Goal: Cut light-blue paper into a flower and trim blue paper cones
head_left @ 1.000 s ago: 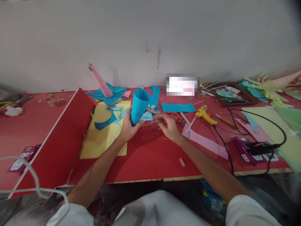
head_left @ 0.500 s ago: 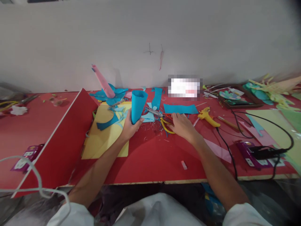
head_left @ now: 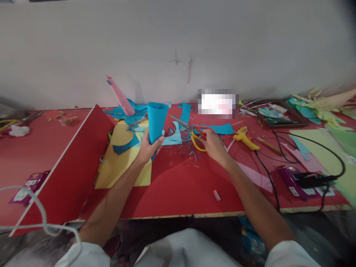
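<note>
My left hand (head_left: pixel 148 147) is closed around the lower end of a blue paper cone (head_left: pixel 156 122), which stands nearly upright with its wide opening at the top. My right hand (head_left: pixel 213 145) grips the handles of scissors (head_left: pixel 190 128), one loop yellow and one red-orange. Their blades point left toward the cone but stay apart from it. Below them lie light blue paper offcuts (head_left: pixel 174 138) and thin blue shreds. A blue paper strip (head_left: pixel 222 129) rests behind my right hand, and another strip (head_left: pixel 185 112) lies behind the scissors.
A yellow glue gun (head_left: pixel 244 138) with a black cord lies right of my right hand. Yellow sheets (head_left: pixel 136 174) lie under my left forearm, beside an upright red board (head_left: pixel 69 170). A pink paper tube (head_left: pixel 120 95) stands at the back. A purple power strip (head_left: pixel 294 183) sits at right.
My right hand has lifted the scissors off the table, and their blades have come apart a little. My left hand has moved slightly left with the blue paper cone.
</note>
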Action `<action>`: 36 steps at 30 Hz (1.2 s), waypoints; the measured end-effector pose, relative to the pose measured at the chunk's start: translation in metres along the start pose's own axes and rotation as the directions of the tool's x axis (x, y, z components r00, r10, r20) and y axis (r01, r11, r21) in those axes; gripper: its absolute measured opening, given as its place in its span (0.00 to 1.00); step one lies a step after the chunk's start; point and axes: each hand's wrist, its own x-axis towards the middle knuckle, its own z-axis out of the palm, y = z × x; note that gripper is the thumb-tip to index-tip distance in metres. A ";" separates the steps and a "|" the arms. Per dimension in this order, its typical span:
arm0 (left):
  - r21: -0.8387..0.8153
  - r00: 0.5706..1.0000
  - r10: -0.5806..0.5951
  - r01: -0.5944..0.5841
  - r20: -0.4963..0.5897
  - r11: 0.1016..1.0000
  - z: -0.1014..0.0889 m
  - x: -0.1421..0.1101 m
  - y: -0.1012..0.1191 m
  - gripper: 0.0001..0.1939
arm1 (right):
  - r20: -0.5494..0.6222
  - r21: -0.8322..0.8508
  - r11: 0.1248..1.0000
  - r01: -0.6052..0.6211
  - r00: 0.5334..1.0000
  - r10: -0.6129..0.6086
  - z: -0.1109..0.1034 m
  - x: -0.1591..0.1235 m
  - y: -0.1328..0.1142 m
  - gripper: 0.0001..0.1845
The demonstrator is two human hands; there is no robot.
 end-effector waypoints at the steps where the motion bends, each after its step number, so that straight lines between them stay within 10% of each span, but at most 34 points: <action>1: 0.000 1.000 0.005 -0.005 0.007 1.000 -0.002 0.001 0.000 0.28 | -0.018 0.086 0.996 -0.028 0.999 0.030 0.001 0.003 0.000 0.10; 16: 0.315 0.998 0.018 -0.035 0.058 0.948 -0.022 0.005 -0.003 0.24 | 0.161 0.441 0.894 -0.072 0.987 0.000 -0.004 0.001 -0.024 0.22; 36: 0.662 0.980 0.121 -0.196 0.158 0.724 -0.027 0.006 0.013 0.22 | 0.254 0.193 0.980 -0.042 0.967 -0.009 -0.025 0.003 -0.008 0.22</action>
